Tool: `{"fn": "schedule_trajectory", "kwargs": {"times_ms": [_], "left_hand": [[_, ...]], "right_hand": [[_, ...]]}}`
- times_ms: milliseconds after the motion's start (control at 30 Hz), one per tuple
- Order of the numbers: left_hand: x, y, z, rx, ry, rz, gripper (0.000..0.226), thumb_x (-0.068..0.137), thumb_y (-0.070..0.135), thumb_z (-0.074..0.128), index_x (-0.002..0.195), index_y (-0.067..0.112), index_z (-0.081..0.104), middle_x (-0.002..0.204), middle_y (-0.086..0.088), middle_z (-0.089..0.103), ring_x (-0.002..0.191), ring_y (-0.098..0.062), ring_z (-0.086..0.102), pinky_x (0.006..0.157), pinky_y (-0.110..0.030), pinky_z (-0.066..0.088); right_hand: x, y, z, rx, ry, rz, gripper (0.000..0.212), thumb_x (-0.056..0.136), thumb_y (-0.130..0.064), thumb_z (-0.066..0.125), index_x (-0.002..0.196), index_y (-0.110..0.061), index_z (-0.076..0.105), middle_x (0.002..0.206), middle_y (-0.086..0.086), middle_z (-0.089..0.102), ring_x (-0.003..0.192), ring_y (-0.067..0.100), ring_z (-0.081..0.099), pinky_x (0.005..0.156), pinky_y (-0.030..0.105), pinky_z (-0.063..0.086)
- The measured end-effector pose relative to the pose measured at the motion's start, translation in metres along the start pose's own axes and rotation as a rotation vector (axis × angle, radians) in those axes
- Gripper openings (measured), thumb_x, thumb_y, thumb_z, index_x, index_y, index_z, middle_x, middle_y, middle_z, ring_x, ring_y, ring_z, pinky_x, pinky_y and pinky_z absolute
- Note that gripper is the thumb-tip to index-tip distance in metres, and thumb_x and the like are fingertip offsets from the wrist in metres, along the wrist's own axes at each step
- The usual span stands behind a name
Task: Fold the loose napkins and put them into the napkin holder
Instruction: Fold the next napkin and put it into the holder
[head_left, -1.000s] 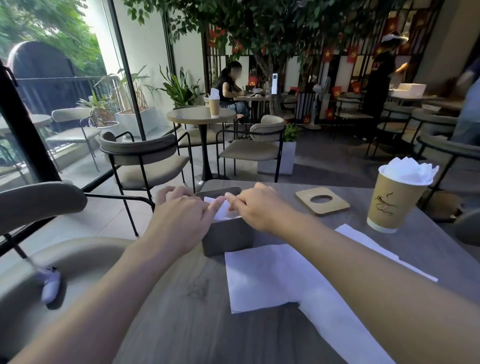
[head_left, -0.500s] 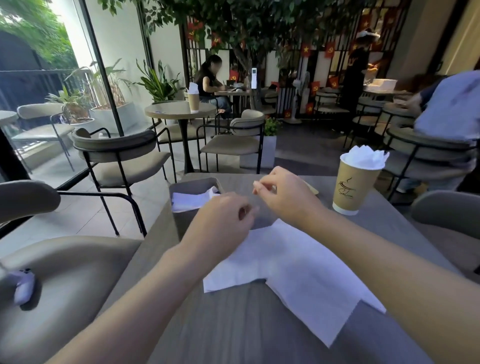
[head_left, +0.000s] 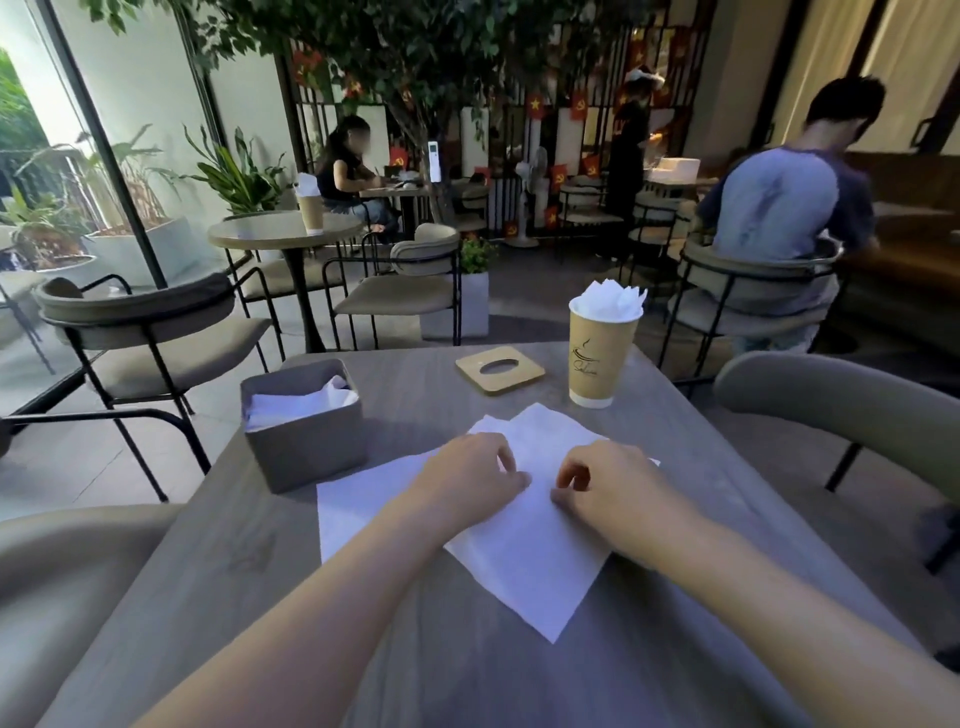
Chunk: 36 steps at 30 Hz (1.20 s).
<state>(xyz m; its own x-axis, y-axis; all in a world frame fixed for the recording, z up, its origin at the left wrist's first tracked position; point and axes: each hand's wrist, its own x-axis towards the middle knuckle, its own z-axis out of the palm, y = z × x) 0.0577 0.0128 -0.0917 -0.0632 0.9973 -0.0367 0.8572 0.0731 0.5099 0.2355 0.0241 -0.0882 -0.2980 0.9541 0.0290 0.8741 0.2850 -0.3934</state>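
A grey box-shaped napkin holder (head_left: 304, 441) stands at the table's left, with folded white napkins (head_left: 298, 402) inside it. Loose white napkins lie flat in the table's middle: a top napkin (head_left: 530, 561) turned like a diamond, and another napkin (head_left: 353, 499) showing from under its left side. My left hand (head_left: 467, 480) and my right hand (head_left: 608, 483) rest side by side on the top napkin's middle. Their fingers are curled and thumb and forefinger pinch the paper. Both hands are to the right of the holder and apart from it.
A tan paper cup (head_left: 600, 358) stuffed with white paper stands at the back right. A flat wooden lid (head_left: 498, 370) with an oval hole lies behind the napkins. Chairs flank the grey table (head_left: 234, 597): one chair (head_left: 140, 322) at the left, another chair (head_left: 831, 395) at the right.
Both hands have left the napkin holder, where they tucked in a folded napkin, and come down to the right onto the top loose napkin. The camera has turned to the right.
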Motion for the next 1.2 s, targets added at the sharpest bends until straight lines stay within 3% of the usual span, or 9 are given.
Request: {"fn": "schedule_trajectory", "kwargs": {"times_ms": [133,433,533,633,700,800,1000,1067,1200], "left_hand": [[0.0,0.002,0.001,-0.081,-0.024,0.0,0.014,0.087,0.03,0.067,0.098,0.021,0.069,0.09,0.009,0.064,0.09,-0.015,0.059,0.073,-0.026,0.046],[-0.005,0.007,-0.003,-0.17,0.075,0.059,0.01,0.092,0.027,0.061,0.084,0.027,0.067,0.079,0.011,0.066,0.07,-0.001,0.054,0.058,-0.021,0.037],[-0.005,0.001,-0.009,-0.256,0.135,0.04,0.011,0.095,0.031,0.06,0.09,0.026,0.068,0.071,0.011,0.061,0.061,-0.004,0.05,0.052,-0.022,0.033],[-0.006,-0.005,-0.021,-0.472,0.23,0.002,0.011,0.096,0.029,0.062,0.089,0.024,0.07,0.052,0.015,0.053,0.055,-0.009,0.046,0.05,-0.021,0.031],[-0.011,-0.006,-0.027,-0.693,0.29,-0.04,0.011,0.095,0.027,0.063,0.093,0.021,0.072,0.058,0.017,0.061,0.063,-0.01,0.054,0.058,-0.023,0.037],[-0.019,-0.007,-0.029,-0.941,0.32,-0.087,0.011,0.095,0.031,0.065,0.098,0.025,0.073,0.09,0.006,0.075,0.084,-0.013,0.063,0.069,-0.027,0.044],[-0.027,-0.008,-0.028,-1.07,0.331,-0.073,0.013,0.093,0.038,0.066,0.096,0.028,0.073,0.087,-0.004,0.076,0.093,-0.03,0.071,0.083,-0.043,0.056],[-0.029,-0.01,-0.028,-1.083,0.327,-0.052,0.014,0.094,0.038,0.065,0.1,0.027,0.072,0.093,-0.007,0.079,0.098,-0.034,0.072,0.091,-0.048,0.056],[-0.033,-0.016,-0.033,-1.117,0.331,-0.014,0.014,0.096,0.039,0.063,0.103,0.027,0.068,0.089,-0.002,0.079,0.086,-0.026,0.067,0.084,-0.042,0.053]], "right_hand": [[-0.003,0.0,0.002,0.028,0.005,-0.037,0.016,0.096,-0.024,0.058,0.095,-0.029,0.073,0.103,-0.011,0.067,0.098,0.013,0.056,0.063,0.018,0.038],[-0.003,-0.003,0.0,0.058,0.002,-0.079,0.014,0.097,-0.032,0.06,0.097,-0.028,0.073,0.103,-0.011,0.066,0.098,0.012,0.058,0.068,0.022,0.043],[0.001,-0.003,-0.005,0.157,0.105,-0.041,0.018,0.096,-0.041,0.062,0.094,-0.026,0.071,0.098,-0.007,0.065,0.091,0.013,0.058,0.077,0.033,0.049],[0.003,-0.002,-0.011,0.318,0.278,-0.006,0.027,0.098,-0.045,0.06,0.085,-0.02,0.062,0.087,-0.004,0.061,0.078,0.013,0.057,0.064,0.03,0.044],[0.003,-0.004,-0.014,0.465,0.338,0.048,0.035,0.097,-0.049,0.059,0.084,-0.017,0.056,0.085,-0.002,0.061,0.071,0.012,0.053,0.06,0.029,0.04],[0.009,-0.008,-0.019,0.766,0.231,0.188,0.045,0.093,-0.061,0.057,0.094,-0.016,0.06,0.094,0.002,0.067,0.072,0.014,0.055,0.063,0.03,0.042],[0.012,-0.017,-0.026,1.209,-0.23,0.353,0.054,0.086,-0.063,0.066,0.105,-0.012,0.073,0.08,0.003,0.073,0.077,0.024,0.061,0.07,0.032,0.044],[0.013,-0.02,-0.024,1.287,-0.239,0.367,0.049,0.087,-0.057,0.069,0.105,-0.011,0.072,0.081,0.007,0.073,0.074,0.025,0.065,0.069,0.033,0.052],[0.013,-0.025,-0.02,1.348,-0.214,0.399,0.053,0.089,-0.053,0.07,0.112,-0.006,0.073,0.098,0.015,0.072,0.081,0.03,0.068,0.074,0.037,0.06]]}}
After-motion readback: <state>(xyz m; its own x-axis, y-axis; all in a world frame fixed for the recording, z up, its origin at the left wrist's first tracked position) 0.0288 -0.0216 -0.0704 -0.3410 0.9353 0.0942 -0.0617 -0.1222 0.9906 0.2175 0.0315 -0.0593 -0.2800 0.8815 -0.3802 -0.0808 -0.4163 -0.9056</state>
